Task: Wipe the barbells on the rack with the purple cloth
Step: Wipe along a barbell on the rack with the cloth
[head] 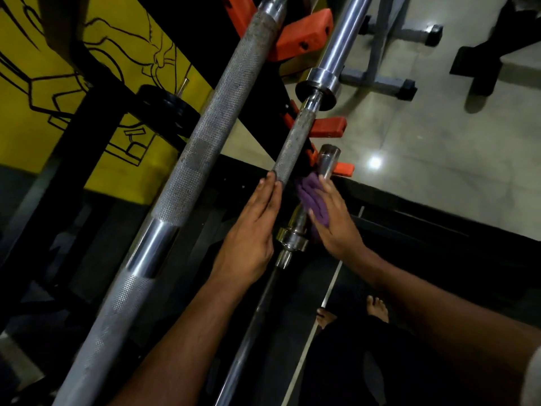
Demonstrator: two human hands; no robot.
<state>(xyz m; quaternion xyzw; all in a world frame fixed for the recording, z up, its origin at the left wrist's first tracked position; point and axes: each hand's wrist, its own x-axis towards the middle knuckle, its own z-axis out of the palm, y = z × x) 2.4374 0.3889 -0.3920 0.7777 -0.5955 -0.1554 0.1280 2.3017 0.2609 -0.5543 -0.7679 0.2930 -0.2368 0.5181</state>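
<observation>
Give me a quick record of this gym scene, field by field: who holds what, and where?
left hand: left hand, straight fingers against the thin barbell
right hand: right hand presses the purple cloth on a bar
nearest bar: thick knurled barbell, untouched
rack pegs: orange holders
floor: pale tiles

The large knurled barbell (187, 183) runs out of view at both the top and bottom edges, its ends unseen. The purple cloth (311, 197) lies mostly beneath the right hand (333, 218), which also covers part of the short bar (292, 148) under it. The left hand (251, 232) hides that bar's lower knurled stretch. Orange rack pegs (301, 33) vanish partly behind the bars. In the dim lower right, bare feet (377, 309) are barely discernible.
</observation>
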